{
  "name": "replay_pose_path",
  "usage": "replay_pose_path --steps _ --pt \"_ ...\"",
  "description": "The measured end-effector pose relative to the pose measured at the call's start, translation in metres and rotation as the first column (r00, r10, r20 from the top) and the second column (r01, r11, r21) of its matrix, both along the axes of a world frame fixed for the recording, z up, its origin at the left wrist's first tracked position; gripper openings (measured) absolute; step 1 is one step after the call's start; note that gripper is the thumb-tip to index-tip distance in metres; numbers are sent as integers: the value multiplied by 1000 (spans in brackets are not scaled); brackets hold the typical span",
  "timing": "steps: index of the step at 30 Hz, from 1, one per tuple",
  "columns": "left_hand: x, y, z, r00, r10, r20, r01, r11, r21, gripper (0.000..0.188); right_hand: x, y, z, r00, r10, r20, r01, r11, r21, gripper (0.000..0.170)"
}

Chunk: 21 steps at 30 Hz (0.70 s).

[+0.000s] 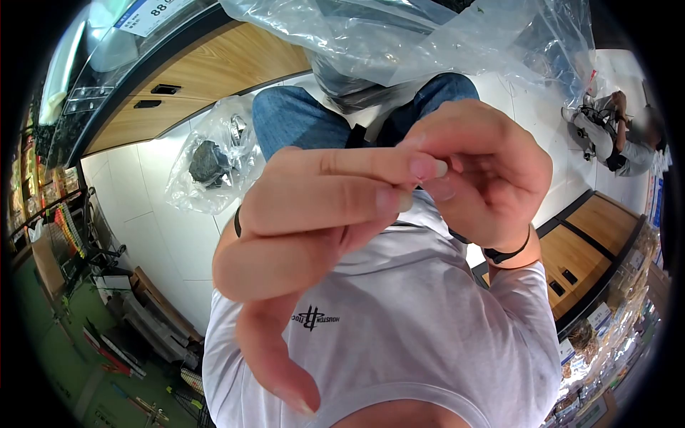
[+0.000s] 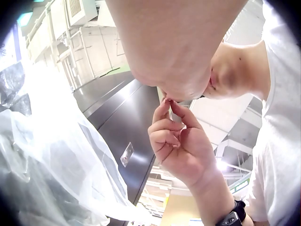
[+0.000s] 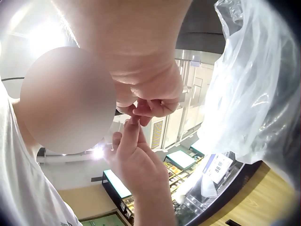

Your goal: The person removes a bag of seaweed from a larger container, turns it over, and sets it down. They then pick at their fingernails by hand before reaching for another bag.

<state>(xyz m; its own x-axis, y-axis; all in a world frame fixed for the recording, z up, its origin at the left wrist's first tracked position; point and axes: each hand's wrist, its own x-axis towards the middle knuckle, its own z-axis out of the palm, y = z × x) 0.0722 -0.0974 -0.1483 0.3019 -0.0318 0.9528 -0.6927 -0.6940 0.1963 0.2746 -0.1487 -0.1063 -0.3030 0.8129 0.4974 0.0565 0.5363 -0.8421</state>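
My left hand (image 1: 307, 221) reaches across in front of the chest with its back up and two fingers stretched to the right. Its thumb hangs apart, pointing down the head view. My right hand (image 1: 492, 171) pinches the tip of one of those straight left fingers (image 1: 357, 165) between thumb and forefinger. In the left wrist view the right hand (image 2: 183, 146) holds this pinch, its other fingers curled in. From the right wrist side, the left hand (image 3: 141, 165) points a finger up into the right fingertips. Whether anything tiny lies between them, I cannot tell.
A large clear plastic bag (image 1: 428, 43) lies beyond the knees. On the tiled floor, another clear bag (image 1: 214, 160) holds something dark. Wooden cabinets (image 1: 207, 68) with a price tag (image 1: 150, 14) stand at upper left, more cabinets (image 1: 571, 264) at right. Another person (image 1: 617, 135) sits farther off.
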Motion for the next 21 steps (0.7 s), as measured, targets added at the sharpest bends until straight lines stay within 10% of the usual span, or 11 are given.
replay_pose_path --steps 5,8,21 --pt "50 -12 22 910 134 393 -86 987 -137 74 2 1 1 1000 2 23 -3 1000 29 21" --pt "6 -38 3 952 299 65 -253 890 -379 74 1 1 2 1000 -3 24 2 1000 28 21" --pt "36 -27 22 910 313 273 -277 947 -165 64 0 0 4 1000 -19 21 19 1000 5 24"
